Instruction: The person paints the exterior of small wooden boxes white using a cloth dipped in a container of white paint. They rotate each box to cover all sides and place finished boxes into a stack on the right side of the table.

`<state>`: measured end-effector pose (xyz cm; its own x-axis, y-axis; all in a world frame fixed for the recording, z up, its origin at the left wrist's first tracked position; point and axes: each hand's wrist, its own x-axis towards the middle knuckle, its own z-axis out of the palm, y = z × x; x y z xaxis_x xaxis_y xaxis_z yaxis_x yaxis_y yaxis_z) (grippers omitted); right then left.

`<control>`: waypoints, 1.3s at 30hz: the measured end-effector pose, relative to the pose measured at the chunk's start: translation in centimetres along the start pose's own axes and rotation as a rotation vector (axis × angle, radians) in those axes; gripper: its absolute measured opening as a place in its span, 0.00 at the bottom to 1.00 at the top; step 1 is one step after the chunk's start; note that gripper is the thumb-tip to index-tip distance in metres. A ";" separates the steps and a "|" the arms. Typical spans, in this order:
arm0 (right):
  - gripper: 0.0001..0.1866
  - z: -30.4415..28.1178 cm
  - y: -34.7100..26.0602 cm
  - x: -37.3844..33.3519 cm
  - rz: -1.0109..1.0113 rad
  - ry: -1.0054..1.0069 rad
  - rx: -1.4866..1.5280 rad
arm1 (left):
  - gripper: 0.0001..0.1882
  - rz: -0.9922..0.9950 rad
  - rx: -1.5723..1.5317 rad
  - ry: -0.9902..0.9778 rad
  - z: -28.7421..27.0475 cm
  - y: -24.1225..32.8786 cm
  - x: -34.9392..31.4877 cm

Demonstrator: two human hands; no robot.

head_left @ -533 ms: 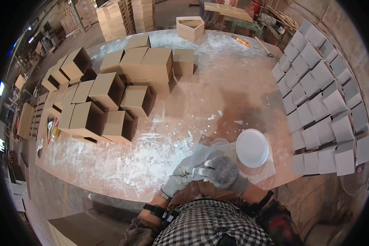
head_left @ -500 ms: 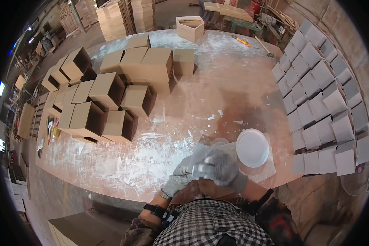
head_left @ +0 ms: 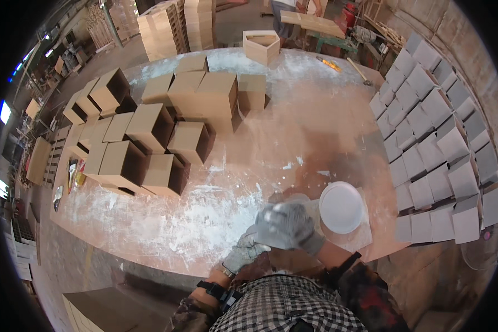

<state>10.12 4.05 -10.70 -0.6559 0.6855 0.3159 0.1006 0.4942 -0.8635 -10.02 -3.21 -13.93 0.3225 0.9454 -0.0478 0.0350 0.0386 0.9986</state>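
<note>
Both my hands wear grey work gloves and meet low over the near edge of the table. My left hand [head_left: 244, 253] is closed, its fingers pinched on something I cannot make out. My right hand [head_left: 291, 226] is smeared by motion above and beside it, over a pale grey patch that could be part of a held piece. Under the right hand a brown surface [head_left: 288, 260] shows in part. To the right of my right hand a round white tub or lid [head_left: 341, 207] sits on a pale sheet [head_left: 355, 242].
Several open brown boxes [head_left: 216, 91] are stacked at left on the stained table [head_left: 205, 221]. Grey-white boxes [head_left: 431, 113] stand in rows at right. Farther off are a wooden box [head_left: 262, 48], a yellow tool [head_left: 330, 64], a hammer [head_left: 359, 71] and a person [head_left: 288, 19].
My right hand has shifted slightly left and now covers most of the pale patch. The view has tilted a little, so the table sits lower; the person at the back shows more.
</note>
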 end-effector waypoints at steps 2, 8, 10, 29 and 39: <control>0.20 -3.2 -4.3 5.7 0.059 0.015 -0.784 | 0.25 -0.033 -0.020 0.077 0.0 -2.6 -1.0; 0.16 -4.6 -18.1 6.0 -0.308 -0.176 -0.565 | 0.22 -0.507 1.011 -0.245 -3.5 -16.0 -9.7; 0.16 -4.6 -17.1 5.3 -0.253 -0.144 -0.504 | 0.20 -0.710 1.103 -0.364 -3.1 -14.2 -11.3; 0.24 -0.7 -8.5 -3.5 -0.204 -0.096 -0.460 | 0.22 -0.124 0.084 0.046 -1.7 -5.7 -3.0; 0.13 -4.8 -3.3 2.0 -0.081 0.328 -0.556 | 0.16 0.153 -0.092 0.009 0.6 0.0 0.1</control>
<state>12.09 6.35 -5.35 -0.4237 0.7186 0.5514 0.4907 0.6938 -0.5271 -9.44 -3.33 -13.91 0.3090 0.9453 0.1044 -0.1004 -0.0768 0.9920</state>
